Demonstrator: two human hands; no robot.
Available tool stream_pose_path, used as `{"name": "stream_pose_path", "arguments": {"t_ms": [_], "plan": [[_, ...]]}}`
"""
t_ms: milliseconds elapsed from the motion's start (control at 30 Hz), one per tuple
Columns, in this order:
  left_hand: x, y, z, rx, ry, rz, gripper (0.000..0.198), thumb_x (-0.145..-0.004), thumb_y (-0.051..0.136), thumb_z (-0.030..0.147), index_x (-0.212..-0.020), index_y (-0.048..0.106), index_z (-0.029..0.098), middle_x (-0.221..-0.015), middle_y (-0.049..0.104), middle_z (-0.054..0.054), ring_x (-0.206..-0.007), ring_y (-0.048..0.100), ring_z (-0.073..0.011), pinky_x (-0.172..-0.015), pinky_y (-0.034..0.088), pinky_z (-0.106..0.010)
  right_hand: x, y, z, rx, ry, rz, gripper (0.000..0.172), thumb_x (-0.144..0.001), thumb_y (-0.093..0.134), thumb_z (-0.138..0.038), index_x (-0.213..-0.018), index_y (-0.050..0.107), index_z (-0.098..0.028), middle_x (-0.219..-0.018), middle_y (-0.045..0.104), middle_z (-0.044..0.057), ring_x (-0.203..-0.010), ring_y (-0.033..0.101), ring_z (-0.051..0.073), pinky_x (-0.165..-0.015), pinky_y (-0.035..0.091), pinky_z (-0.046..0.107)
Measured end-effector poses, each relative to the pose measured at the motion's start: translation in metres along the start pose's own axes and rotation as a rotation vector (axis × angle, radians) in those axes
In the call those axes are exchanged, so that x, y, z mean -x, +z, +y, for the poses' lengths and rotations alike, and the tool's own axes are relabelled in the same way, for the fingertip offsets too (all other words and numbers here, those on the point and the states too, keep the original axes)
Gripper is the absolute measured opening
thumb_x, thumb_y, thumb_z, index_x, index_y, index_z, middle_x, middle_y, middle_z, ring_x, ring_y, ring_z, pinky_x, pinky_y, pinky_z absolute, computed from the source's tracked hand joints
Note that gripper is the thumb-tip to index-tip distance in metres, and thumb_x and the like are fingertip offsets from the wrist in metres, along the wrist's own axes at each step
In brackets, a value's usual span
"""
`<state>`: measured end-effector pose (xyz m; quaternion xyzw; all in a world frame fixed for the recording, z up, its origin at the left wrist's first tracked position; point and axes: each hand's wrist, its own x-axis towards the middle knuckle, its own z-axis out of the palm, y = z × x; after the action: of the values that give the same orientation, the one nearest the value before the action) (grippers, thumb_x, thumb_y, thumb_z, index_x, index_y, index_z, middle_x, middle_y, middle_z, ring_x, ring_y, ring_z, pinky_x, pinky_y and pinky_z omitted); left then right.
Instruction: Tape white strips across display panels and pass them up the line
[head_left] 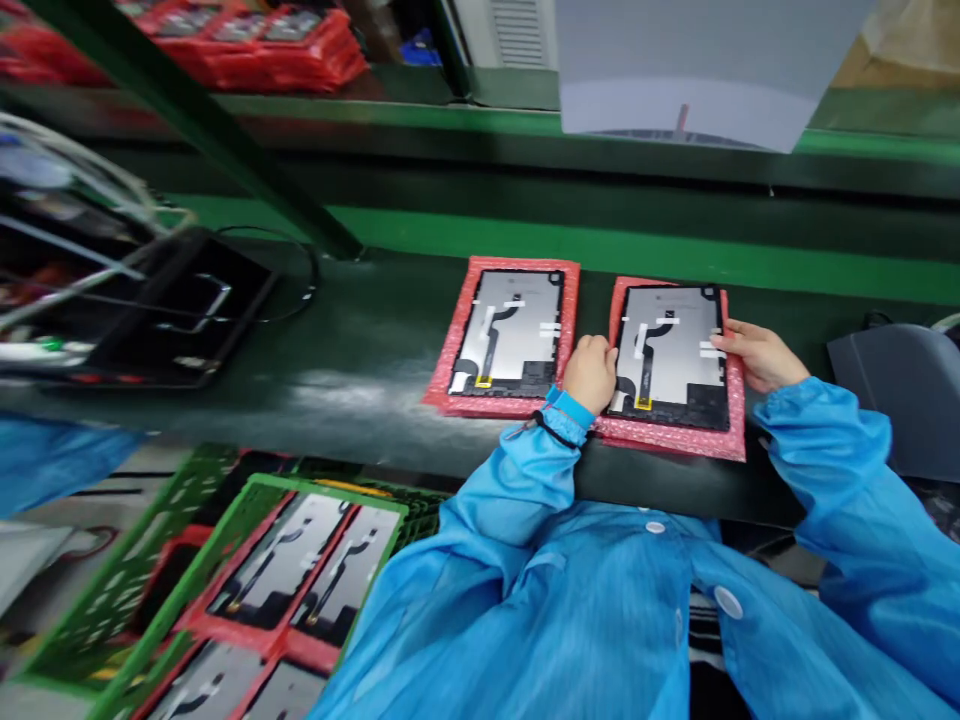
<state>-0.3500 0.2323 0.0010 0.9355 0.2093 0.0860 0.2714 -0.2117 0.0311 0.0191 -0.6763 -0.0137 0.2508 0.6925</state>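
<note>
Grip of the left hand (590,373) is closed up, with the fingers curled together and set against the left edge of the right display panel (666,350). Grip of the right hand (756,357) is extended, with the fingers laid on the right edge of that panel. Whether the panel is clamped between the two hands cannot be determined.

The panel is laid on a pink bubble-wrap sheet (675,436) near the near edge of the table (330,400). A second display panel (507,330) is placed on a matching pink sheet (444,375) just to its left. Ribbon cables (489,345) and white tape strips (550,330) are visible on the silver backs of both panels.

Further panels (281,560) on pink sheets are held in a green plastic crate (322,492) below the near table edge, left of the blue smock (555,620) worn by the person. A blurred black unit with cables (180,310) is positioned toward the left of the table. Red packages (255,50) are seen on a shelf beyond the far edge.
</note>
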Motion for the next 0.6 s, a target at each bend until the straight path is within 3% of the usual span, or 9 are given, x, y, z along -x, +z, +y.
{"name": "stream_pose_path", "arguments": {"t_ms": [67, 133, 200, 300, 367, 467, 533, 600], "plan": [[0.002, -0.024, -0.006, 0.029, -0.035, 0.041, 0.014, -0.096, 0.044, 0.022, -0.092, 0.057, 0.019, -0.09, 0.068, -0.008, -0.088, 0.066, -0.0214, -0.079, 0.048, -0.031, -0.002, 0.018, -0.013, -0.025, -0.086, -0.102, 0.055, -0.05, 0.084, -0.015, -0.1, 0.064, -0.018, -0.089, 0.074, 0.005, -0.075, 0.069, 0.021, -0.069, 0.059, 0.035], [0.002, -0.055, -0.022, 0.02, -0.082, 0.113, 0.014, -0.098, 0.043, 0.025, -0.095, 0.056, 0.02, -0.087, 0.069, -0.007, -0.086, 0.066, -0.0217, -0.077, 0.048, -0.031, -0.01, 0.049, -0.022, -0.024, -0.196, -0.17, 0.065, -0.051, 0.082, -0.013, -0.111, 0.06, -0.02, -0.093, 0.074, 0.004, -0.08, 0.07, 0.02, -0.075, 0.058, 0.036], [0.001, -0.086, -0.048, -0.051, -0.16, 0.184, 0.013, -0.097, 0.045, 0.026, -0.095, 0.056, 0.02, -0.09, 0.07, -0.008, -0.089, 0.067, -0.0222, -0.077, 0.047, -0.03, -0.022, 0.093, -0.025, -0.002, -0.261, -0.186, 0.077, -0.052, 0.08, -0.008, -0.122, 0.05, -0.022, -0.091, 0.073, 0.001, -0.081, 0.069, 0.019, -0.079, 0.057, 0.036], [-0.003, -0.117, -0.091, -0.18, -0.313, 0.198, 0.012, -0.096, 0.047, 0.026, -0.096, 0.056, 0.019, -0.097, 0.071, -0.011, -0.094, 0.067, -0.0242, -0.078, 0.046, -0.03, -0.041, 0.162, -0.013, 0.112, -0.211, -0.18, 0.089, -0.058, 0.073, -0.003, -0.136, 0.032, -0.02, -0.092, 0.071, 0.0, -0.08, 0.069, 0.018, -0.083, 0.056, 0.037], [-0.007, -0.121, -0.116, -0.229, -0.391, 0.159, 0.013, -0.096, 0.047, 0.027, -0.099, 0.056, 0.018, -0.098, 0.071, -0.013, -0.094, 0.067, -0.0258, -0.076, 0.046, -0.031, -0.05, 0.198, -0.001, 0.279, -0.18, -0.165, 0.09, -0.062, 0.07, -0.002, -0.139, 0.027, -0.015, -0.1, 0.07, 0.005, -0.086, 0.068, 0.019, -0.088, 0.054, 0.038], [-0.012, -0.113, -0.141, -0.261, -0.461, 0.115, 0.015, -0.096, 0.046, 0.029, -0.1, 0.056, 0.019, -0.099, 0.071, -0.016, -0.093, 0.068, -0.0283, -0.073, 0.046, -0.033, -0.053, 0.226, 0.01, 0.613, -0.202, -0.169, 0.087, -0.063, 0.073, -0.004, -0.139, 0.032, -0.01, -0.112, 0.066, 0.014, -0.101, 0.066, 0.025, -0.097, 0.048, 0.04], [-0.013, -0.109, -0.151, -0.262, -0.479, 0.12, 0.017, -0.096, 0.044, 0.031, -0.1, 0.056, 0.02, -0.101, 0.07, -0.018, -0.092, 0.068, -0.03, -0.073, 0.046, -0.035, -0.046, 0.229, 0.009, 0.812, -0.273, -0.163, 0.08, -0.063, 0.077, -0.007, -0.135, 0.041, -0.008, -0.12, 0.061, 0.02, -0.109, 0.062, 0.029, -0.1, 0.045, 0.041], [-0.009, -0.111, -0.155, -0.25, -0.48, 0.122, 0.018, -0.096, 0.043, 0.031, -0.099, 0.056, 0.019, -0.101, 0.07, -0.019, -0.092, 0.067, -0.0317, -0.074, 0.047, -0.038, -0.03, 0.217, 0.003, 0.924, -0.359, -0.139, 0.069, -0.066, 0.078, -0.012, -0.128, 0.05, -0.008, -0.123, 0.057, 0.022, -0.109, 0.061, 0.03, -0.1, 0.045, 0.041]]}}
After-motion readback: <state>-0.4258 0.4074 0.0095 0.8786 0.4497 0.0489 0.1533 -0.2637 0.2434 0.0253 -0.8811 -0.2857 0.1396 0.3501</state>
